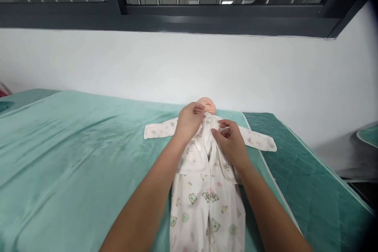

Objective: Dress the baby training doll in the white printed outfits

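Note:
A baby doll (pixel 207 105) lies on its back on a teal blanket (pixel 73 153), dressed in a white romper (pixel 206 197) printed with small bears. Its sleeves spread out to both sides. My left hand (pixel 189 121) pinches the romper's left front edge at the doll's neck. My right hand (pixel 232 141) grips the right front edge at the chest, fingers curled on the fabric. The front stands partly apart between my hands.
The blanket covers a bed with a darker quilted green mattress (pixel 298 189) showing at the right. A white wall (pixel 177 67) runs behind, with a dark window frame (pixel 189 17) above. The bed's right edge drops to a dark floor (pixel 363 189).

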Tool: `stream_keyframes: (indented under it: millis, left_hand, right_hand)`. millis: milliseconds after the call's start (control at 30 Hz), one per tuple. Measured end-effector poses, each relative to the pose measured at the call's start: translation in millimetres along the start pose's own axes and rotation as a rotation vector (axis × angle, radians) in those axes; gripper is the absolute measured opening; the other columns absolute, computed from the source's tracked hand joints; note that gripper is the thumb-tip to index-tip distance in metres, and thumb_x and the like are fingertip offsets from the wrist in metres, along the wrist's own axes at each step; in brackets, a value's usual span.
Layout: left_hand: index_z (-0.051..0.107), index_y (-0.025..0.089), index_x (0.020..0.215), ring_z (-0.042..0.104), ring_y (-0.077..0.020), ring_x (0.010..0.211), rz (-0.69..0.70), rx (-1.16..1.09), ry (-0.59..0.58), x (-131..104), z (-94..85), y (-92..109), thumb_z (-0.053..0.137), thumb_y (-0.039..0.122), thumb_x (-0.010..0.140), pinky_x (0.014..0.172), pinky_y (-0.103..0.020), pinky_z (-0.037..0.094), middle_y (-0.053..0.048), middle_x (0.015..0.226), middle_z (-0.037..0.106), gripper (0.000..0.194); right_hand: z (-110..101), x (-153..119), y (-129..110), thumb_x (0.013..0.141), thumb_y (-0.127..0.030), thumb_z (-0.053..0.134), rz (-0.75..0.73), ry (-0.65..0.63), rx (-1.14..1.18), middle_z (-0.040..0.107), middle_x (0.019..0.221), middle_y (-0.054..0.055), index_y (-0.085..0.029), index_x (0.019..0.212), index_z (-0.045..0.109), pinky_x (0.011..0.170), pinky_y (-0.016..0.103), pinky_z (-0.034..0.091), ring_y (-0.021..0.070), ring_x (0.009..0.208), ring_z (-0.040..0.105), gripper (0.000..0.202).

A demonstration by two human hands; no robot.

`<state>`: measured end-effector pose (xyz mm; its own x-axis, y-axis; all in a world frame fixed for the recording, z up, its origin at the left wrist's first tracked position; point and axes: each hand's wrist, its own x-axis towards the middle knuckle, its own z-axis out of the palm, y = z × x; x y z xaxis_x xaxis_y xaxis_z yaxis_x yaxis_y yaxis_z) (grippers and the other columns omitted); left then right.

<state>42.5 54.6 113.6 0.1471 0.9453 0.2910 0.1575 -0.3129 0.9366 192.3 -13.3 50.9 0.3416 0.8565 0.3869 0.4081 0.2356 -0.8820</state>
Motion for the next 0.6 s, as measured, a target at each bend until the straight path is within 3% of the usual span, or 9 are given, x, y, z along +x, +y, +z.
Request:
stream_keyframes:
  millis: [133, 267, 433, 533, 600]
  left_hand:
    - [0.070, 0.017, 0.091, 0.066, -0.0162, 0.080, -0.011, 0.033, 0.137, 11.0, -11.8, -16.1, 0.061, 0.021, 0.076, 0.075, -0.028, 0.050, -0.005, 0.089, 0.073, 0.018]
    - [0.073, 0.019, 0.084, 0.065, -0.0175, 0.080, 0.030, 0.185, 0.023, 18.7, -8.4, -28.1, 0.060, 0.028, 0.080, 0.076, -0.029, 0.047, -0.005, 0.086, 0.074, 0.016]
    - [0.070, 0.020, 0.070, 0.061, -0.0172, 0.070, 0.036, 0.351, -0.105, 26.3, 6.1, -29.6, 0.061, 0.030, 0.080, 0.065, -0.029, 0.042, -0.003, 0.076, 0.072, 0.016]
    - [0.067, 0.021, 0.074, 0.059, -0.0157, 0.068, 0.063, 0.350, -0.080, 29.2, 8.8, -33.1, 0.062, 0.027, 0.078, 0.065, -0.028, 0.042, -0.001, 0.075, 0.070, 0.010]
    - [0.066, 0.021, 0.076, 0.060, -0.0149, 0.070, 0.117, 0.296, -0.040, 29.8, 8.0, -34.7, 0.061, 0.027, 0.080, 0.067, -0.027, 0.043, 0.000, 0.076, 0.070, 0.009]
  right_hand:
    - [-3.2, 3.7, -0.5, 0.079, -0.043, 0.070, 0.001, 0.022, -0.042, 0.053, 0.105, 0.002, -0.023, 0.110, 0.059, 0.069, 0.029, 0.046, 0.0099, 0.065, 0.050, 0.039]
    - [-5.2, 16.2, -10.9, 0.085, -0.053, 0.062, 0.042, 0.003, -0.140, 0.062, 0.095, 0.003, -0.022, 0.101, 0.062, 0.073, 0.031, 0.045, 0.0157, 0.073, 0.056, 0.035]
    - [4.6, 42.8, -27.0, 0.084, -0.049, 0.059, 0.033, -0.055, -0.544, 0.066, 0.085, 0.006, -0.021, 0.079, 0.060, 0.070, 0.034, 0.038, 0.0214, 0.077, 0.057, 0.029]
    - [11.2, 56.1, -29.0, 0.085, -0.043, 0.055, 0.057, -0.092, -0.686, 0.067, 0.077, 0.007, -0.021, 0.071, 0.057, 0.066, 0.034, 0.034, 0.0222, 0.073, 0.055, 0.025]
    - [10.7, 61.4, -25.6, 0.084, -0.041, 0.055, 0.063, -0.100, -0.650, 0.067, 0.075, 0.005, -0.021, 0.069, 0.058, 0.065, 0.033, 0.033, 0.0213, 0.072, 0.055, 0.024]
